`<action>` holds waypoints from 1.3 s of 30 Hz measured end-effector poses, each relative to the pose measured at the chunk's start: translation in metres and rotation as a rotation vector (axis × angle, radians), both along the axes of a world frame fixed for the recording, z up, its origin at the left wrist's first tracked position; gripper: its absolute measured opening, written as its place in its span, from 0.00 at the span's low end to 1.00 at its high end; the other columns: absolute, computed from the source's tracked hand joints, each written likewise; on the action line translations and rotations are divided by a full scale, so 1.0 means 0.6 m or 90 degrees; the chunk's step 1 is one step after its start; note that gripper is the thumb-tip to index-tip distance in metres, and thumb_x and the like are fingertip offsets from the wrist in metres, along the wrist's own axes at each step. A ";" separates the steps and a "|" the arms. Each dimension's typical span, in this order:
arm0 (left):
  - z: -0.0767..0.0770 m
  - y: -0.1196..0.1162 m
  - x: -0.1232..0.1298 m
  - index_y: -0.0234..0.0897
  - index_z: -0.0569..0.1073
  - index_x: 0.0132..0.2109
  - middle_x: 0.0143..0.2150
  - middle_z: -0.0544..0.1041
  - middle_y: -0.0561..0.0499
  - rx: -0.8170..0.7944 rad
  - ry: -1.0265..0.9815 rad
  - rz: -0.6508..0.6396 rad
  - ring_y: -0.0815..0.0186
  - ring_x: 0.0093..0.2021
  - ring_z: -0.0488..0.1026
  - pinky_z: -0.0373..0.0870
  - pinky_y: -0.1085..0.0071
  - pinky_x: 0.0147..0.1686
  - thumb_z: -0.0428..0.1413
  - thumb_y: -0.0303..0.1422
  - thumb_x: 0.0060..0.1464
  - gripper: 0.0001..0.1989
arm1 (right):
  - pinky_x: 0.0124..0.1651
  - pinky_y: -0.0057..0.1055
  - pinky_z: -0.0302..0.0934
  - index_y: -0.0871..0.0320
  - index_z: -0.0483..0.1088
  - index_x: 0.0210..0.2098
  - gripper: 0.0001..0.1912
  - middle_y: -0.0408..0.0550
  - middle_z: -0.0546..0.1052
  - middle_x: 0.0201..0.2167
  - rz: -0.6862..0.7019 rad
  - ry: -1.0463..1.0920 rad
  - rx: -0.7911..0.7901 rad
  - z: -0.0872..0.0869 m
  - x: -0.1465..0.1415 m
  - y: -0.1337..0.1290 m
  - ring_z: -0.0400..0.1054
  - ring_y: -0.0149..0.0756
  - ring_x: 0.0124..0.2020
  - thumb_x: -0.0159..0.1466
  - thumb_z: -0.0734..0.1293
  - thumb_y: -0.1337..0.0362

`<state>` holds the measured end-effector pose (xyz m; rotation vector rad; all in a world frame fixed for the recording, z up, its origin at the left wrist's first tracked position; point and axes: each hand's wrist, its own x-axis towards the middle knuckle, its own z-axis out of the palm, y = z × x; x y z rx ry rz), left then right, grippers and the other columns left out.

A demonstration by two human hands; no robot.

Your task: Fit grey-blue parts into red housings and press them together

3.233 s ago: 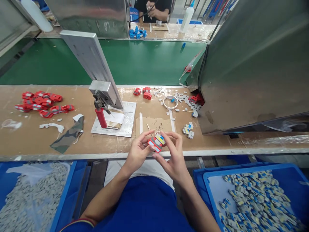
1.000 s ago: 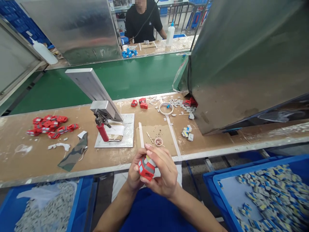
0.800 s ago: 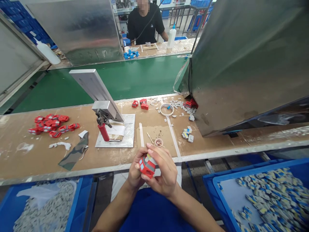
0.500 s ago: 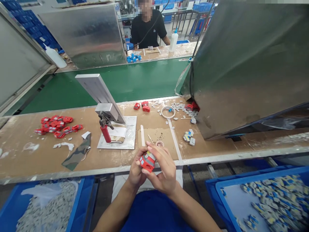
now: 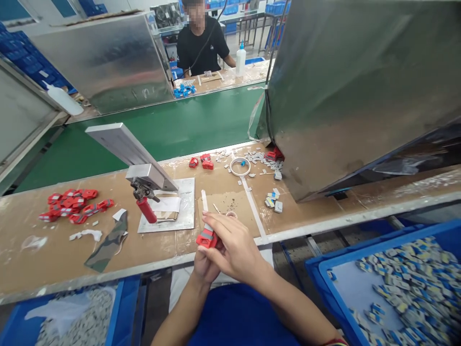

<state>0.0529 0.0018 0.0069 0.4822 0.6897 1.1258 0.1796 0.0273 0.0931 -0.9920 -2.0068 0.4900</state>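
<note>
A small red and grey toy part (image 5: pixel 206 239) is held between both hands at the table's front edge. My right hand (image 5: pixel 234 242) closes over it, thumb at its lower side and fingers across its top. Below and behind the part is my left hand (image 5: pixel 206 266), closed round it and largely covered by the right. Just beyond the hands lie a roll of tape (image 5: pixel 231 214), partly hidden, and a thin stick (image 5: pixel 216 208). To the left stands a metal hand press (image 5: pixel 142 173) with a red handle.
Red parts (image 5: pixel 68 204) are heaped at the left, near a camouflage cloth strip (image 5: pixel 108 242). A white tape ring (image 5: pixel 240 166) and small grey pieces lie toward the back. Blue bins (image 5: pixel 324 276) flank the person below the table. A person in black (image 5: pixel 201 45) sits across the green belt (image 5: pixel 180 125).
Both hands have turned the red part, and the right hand now covers more of it and of the left hand. The camera view has shifted, so the scene appears tilted.
</note>
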 end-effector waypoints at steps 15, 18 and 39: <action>0.091 0.208 -0.047 0.36 0.74 0.54 0.50 0.81 0.40 0.285 0.346 -0.071 0.59 0.47 0.80 0.77 0.66 0.46 0.70 0.32 0.49 0.25 | 0.56 0.43 0.73 0.53 0.56 0.71 0.31 0.61 0.75 0.61 -0.091 0.255 -0.119 -0.069 0.140 0.029 0.75 0.44 0.57 0.72 0.65 0.54; 0.097 0.382 0.004 0.34 0.70 0.54 0.52 0.81 0.41 0.292 0.708 0.089 0.60 0.48 0.79 0.76 0.66 0.48 0.65 0.29 0.52 0.23 | 0.47 0.37 0.77 0.57 0.67 0.63 0.21 0.57 0.82 0.47 -0.289 0.244 -0.094 -0.150 0.179 0.026 0.81 0.41 0.45 0.72 0.65 0.61; 0.061 0.688 -0.013 0.32 0.74 0.53 0.52 0.78 0.42 0.169 1.166 0.020 0.57 0.50 0.75 0.72 0.58 0.51 0.61 0.35 0.61 0.16 | 0.35 0.32 0.73 0.57 0.76 0.41 0.10 0.50 0.82 0.32 -0.369 0.060 0.089 -0.226 0.169 0.022 0.79 0.40 0.31 0.73 0.61 0.65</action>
